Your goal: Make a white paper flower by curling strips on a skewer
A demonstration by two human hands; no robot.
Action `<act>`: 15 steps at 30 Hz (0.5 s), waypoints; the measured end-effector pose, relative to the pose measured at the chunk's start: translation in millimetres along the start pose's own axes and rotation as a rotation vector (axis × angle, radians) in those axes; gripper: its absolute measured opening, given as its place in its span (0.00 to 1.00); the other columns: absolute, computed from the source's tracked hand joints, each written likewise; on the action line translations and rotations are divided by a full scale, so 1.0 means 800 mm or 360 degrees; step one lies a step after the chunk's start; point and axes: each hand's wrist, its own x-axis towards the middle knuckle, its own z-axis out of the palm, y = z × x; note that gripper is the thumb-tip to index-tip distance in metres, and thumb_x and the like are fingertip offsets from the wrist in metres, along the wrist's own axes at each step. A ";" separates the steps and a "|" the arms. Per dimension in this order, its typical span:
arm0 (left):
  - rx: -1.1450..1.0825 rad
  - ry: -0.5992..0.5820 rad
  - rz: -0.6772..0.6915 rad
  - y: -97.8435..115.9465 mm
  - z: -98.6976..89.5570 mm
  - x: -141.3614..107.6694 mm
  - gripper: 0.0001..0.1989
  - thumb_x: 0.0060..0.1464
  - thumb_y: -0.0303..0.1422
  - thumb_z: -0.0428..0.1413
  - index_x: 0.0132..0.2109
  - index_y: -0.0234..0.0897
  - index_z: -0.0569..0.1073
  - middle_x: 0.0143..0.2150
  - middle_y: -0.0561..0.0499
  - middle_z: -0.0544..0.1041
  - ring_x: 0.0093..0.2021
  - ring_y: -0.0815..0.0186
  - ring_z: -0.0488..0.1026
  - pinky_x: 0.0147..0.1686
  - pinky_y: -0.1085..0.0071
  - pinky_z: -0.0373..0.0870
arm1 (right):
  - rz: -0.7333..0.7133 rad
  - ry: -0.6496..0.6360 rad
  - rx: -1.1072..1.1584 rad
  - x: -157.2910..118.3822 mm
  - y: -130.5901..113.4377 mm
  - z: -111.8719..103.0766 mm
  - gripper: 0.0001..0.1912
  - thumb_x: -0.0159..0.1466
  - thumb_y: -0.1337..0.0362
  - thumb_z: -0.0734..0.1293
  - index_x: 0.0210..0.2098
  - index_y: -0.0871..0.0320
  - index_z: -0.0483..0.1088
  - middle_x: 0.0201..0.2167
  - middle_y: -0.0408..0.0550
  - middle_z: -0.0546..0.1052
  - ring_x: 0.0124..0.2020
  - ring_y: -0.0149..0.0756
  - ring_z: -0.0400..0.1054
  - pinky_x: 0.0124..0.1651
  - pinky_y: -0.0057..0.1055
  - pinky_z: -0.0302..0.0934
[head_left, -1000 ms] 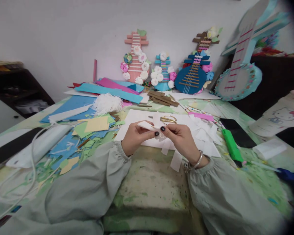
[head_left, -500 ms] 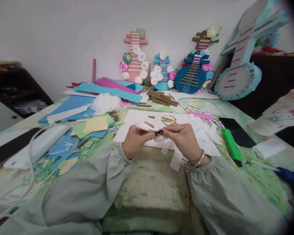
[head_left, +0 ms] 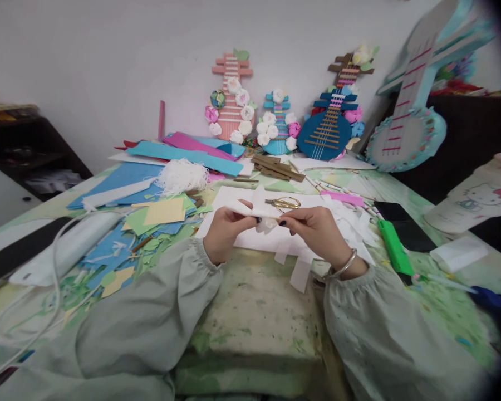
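Note:
My left hand (head_left: 229, 231) is closed, thumb and fingers pinching a folded piece of white paper (head_left: 264, 209). A flap of it stands up between the hands, and a crumpled, ruffled part hangs below. My right hand (head_left: 319, 231), with a silver bangle at the wrist, pinches the paper's other side between thumb and fingertips. Just behind the fingers, gold-handled scissors (head_left: 288, 203) lie on a white sheet (head_left: 250, 242). White paper strips (head_left: 350, 225) are heaped beside my right hand, and some hang over the sheet's near edge.
Green and blue paper scraps (head_left: 154, 239) cover the left, near a white cable (head_left: 55, 262). Decorated paper lutes (head_left: 325, 133) lean on the wall. At right are a green-handled cutter (head_left: 394, 248), a black phone (head_left: 404, 225) and a white bottle (head_left: 470, 195).
My hands have drawn slightly apart, the right one moving right and the left one left. The paper's flap now stands upright, and more of the scissors shows.

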 end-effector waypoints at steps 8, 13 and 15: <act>0.0073 -0.0209 -0.0046 0.011 0.004 -0.004 0.12 0.36 0.25 0.59 0.34 0.32 0.71 0.24 0.55 0.71 0.24 0.72 0.67 0.25 0.75 0.62 | 0.0224 -0.0235 0.0151 0.003 0.022 -0.055 0.20 0.59 0.53 0.63 0.20 0.62 0.72 0.17 0.43 0.69 0.17 0.23 0.51 0.23 0.27 0.44; 0.0087 -0.0534 -0.0131 0.003 0.007 -0.009 0.10 0.40 0.27 0.61 0.34 0.32 0.72 0.29 0.53 0.71 0.24 0.72 0.68 0.24 0.74 0.65 | 0.0277 -0.0128 0.0617 -0.001 -0.005 -0.030 0.15 0.54 0.54 0.68 0.31 0.61 0.74 0.25 0.45 0.73 0.23 0.27 0.59 0.25 0.26 0.51; 0.0090 -0.0629 -0.0208 0.001 0.008 -0.011 0.11 0.40 0.28 0.62 0.34 0.31 0.72 0.28 0.52 0.71 0.25 0.71 0.68 0.25 0.74 0.65 | 0.0324 -0.0172 0.0781 -0.003 -0.012 -0.014 0.16 0.51 0.54 0.70 0.32 0.61 0.73 0.28 0.46 0.74 0.26 0.28 0.62 0.27 0.26 0.53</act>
